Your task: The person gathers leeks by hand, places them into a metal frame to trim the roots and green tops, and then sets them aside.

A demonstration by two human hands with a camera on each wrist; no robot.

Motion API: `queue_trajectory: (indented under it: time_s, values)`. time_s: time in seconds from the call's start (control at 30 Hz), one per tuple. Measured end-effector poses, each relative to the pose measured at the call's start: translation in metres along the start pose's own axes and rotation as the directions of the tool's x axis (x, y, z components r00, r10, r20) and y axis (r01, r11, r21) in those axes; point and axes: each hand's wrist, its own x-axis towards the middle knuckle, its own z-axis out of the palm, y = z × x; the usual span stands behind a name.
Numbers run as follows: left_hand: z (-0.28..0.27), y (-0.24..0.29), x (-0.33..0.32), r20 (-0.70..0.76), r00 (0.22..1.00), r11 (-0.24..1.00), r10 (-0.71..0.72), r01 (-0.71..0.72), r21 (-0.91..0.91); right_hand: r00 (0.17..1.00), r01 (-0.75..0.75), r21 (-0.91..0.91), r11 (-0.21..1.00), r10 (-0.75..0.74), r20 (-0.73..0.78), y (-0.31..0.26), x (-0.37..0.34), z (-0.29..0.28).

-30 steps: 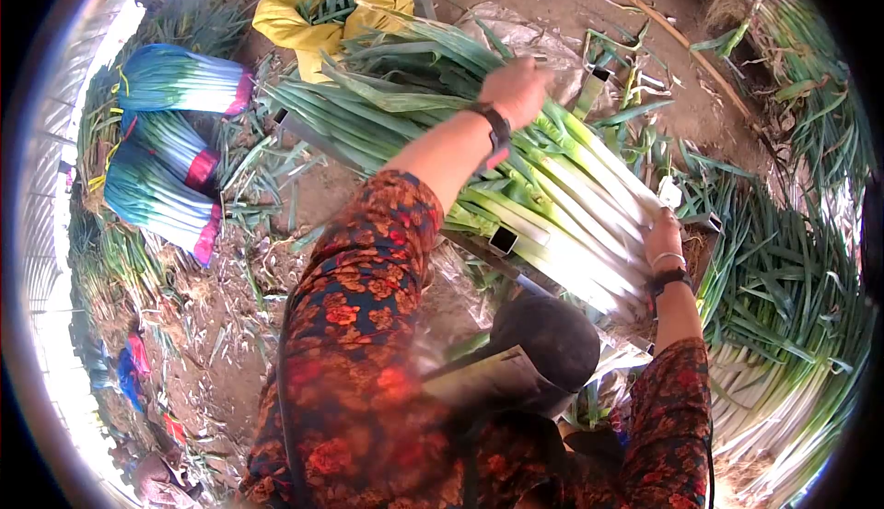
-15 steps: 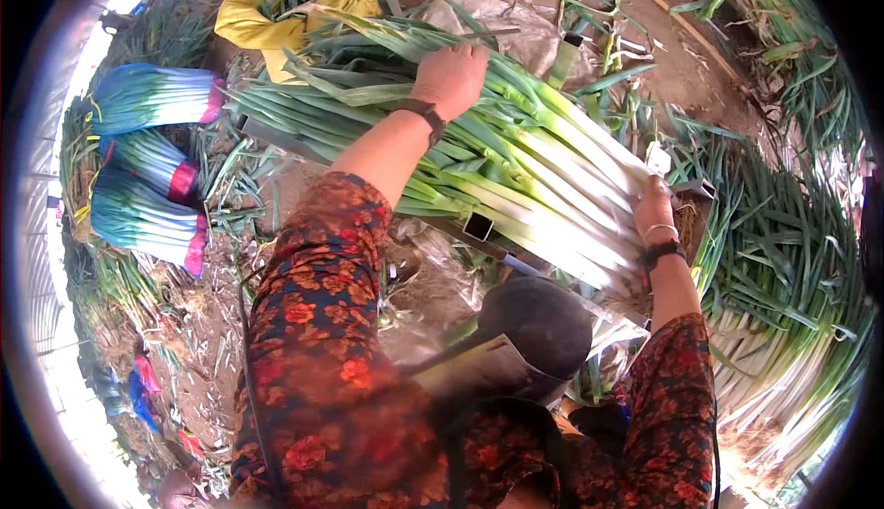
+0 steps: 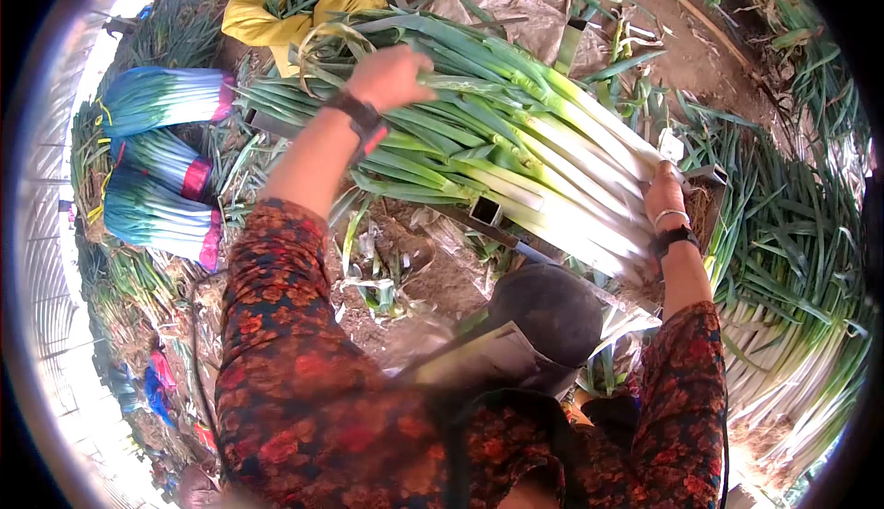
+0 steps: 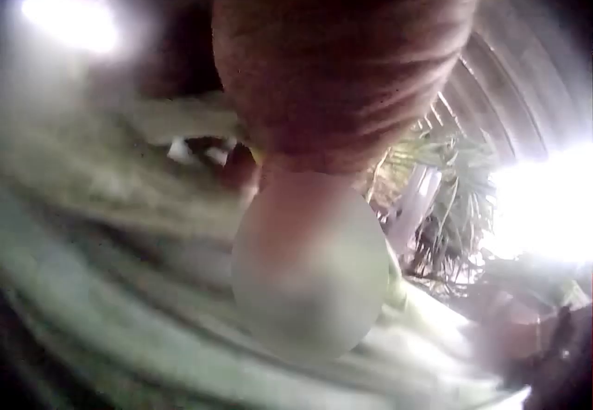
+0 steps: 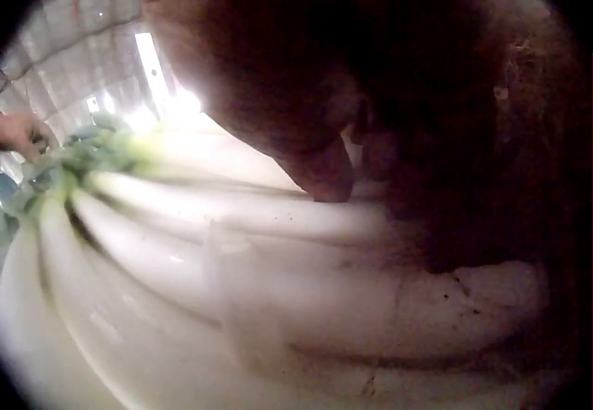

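Note:
A thick bundle of long green onions (image 3: 543,159) lies slantwise across a metal frame (image 3: 485,210), white ends to the right and leaves to the left. My left hand (image 3: 391,78) is over the leafy part, blurred, its fingers bent toward the leaves; I cannot tell whether it grips any. Close by, a pale dry leaf (image 3: 336,37) arches in a loop. At the white ends, my right hand (image 3: 663,194) holds the outer stalks. The right wrist view shows its thumb (image 5: 324,174) bent down onto the white stalks (image 5: 232,271), with the palm in shadow.
A yellow sack (image 3: 258,16) of leaves stands beyond the leafy ends. Tied bundles (image 3: 166,99) in blue wrapping lie at left. Loose green onions (image 3: 783,251) are heaped at right. A dark rounded shape (image 3: 545,315) stands just below the frame.
My left hand has moved left along the bundle, from the middle toward the leafy ends. A pale leaf has bowed up into a loop beside it. My right hand stays at the white ends.

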Motion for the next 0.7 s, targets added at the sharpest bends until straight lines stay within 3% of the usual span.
queue_trajectory:
  time_s: [0.13,0.23,0.27,0.3,0.37,0.4,0.47,0.5,0.53,0.57,0.63,0.7]
  values:
    - [0.029,0.012,-0.002,-0.095,0.994,0.993,0.053,-0.042,0.111,0.997,0.075,0.054,0.996,-0.073,-0.039,0.015,0.007,0.014]
    - [0.043,0.011,0.008,-0.08,0.99,0.978,-0.118,0.13,0.162,0.999,0.031,0.02,0.999,-0.031,-0.018,0.012,0.006,0.01]
    - [0.042,0.0,0.017,-0.042,0.91,0.907,-0.412,0.414,0.07,1.0,0.018,0.01,1.0,-0.018,-0.011,0.005,0.0,0.004]
    - [0.04,-0.017,0.023,-0.138,0.851,0.855,-0.507,0.516,0.041,1.0,0.013,-0.036,0.999,-0.014,-0.015,0.002,0.002,0.001]
    - [0.033,-0.066,0.045,-0.143,0.833,0.827,-0.534,0.55,0.116,1.0,-0.01,-0.118,0.993,0.009,-0.007,0.002,0.002,0.004]
    - [0.017,-0.084,0.052,-0.216,0.864,0.846,-0.455,0.495,0.199,1.0,0.021,-0.105,0.994,-0.019,0.017,-0.003,-0.001,-0.002]
    - [-0.019,-0.148,0.079,-0.409,0.901,0.925,-0.145,0.271,0.267,0.98,0.199,-0.222,0.955,-0.2,0.017,0.034,0.023,0.035]
    - [-0.057,-0.128,0.085,-0.421,0.881,0.867,-0.217,0.372,0.332,0.986,0.168,-0.189,0.967,-0.169,0.011,0.031,0.018,0.03]
    - [-0.083,-0.123,0.09,-0.571,0.821,0.933,-0.023,0.222,0.282,0.99,0.137,-0.157,0.978,-0.138,0.004,0.027,0.013,0.024]
    - [-0.106,-0.105,0.097,-0.602,0.797,0.855,0.048,0.279,0.438,1.0,0.009,-0.069,0.998,-0.008,0.014,-0.003,-0.002,-0.003]
    - [-0.125,-0.056,0.103,-0.64,0.759,0.854,0.119,0.251,0.456,0.997,-0.039,-0.091,0.995,0.044,0.056,-0.007,-0.001,-0.005]
    - [-0.126,-0.004,0.103,-0.669,0.738,0.981,0.094,0.045,0.188,0.988,-0.156,0.047,0.987,0.154,0.031,0.015,0.02,0.025]
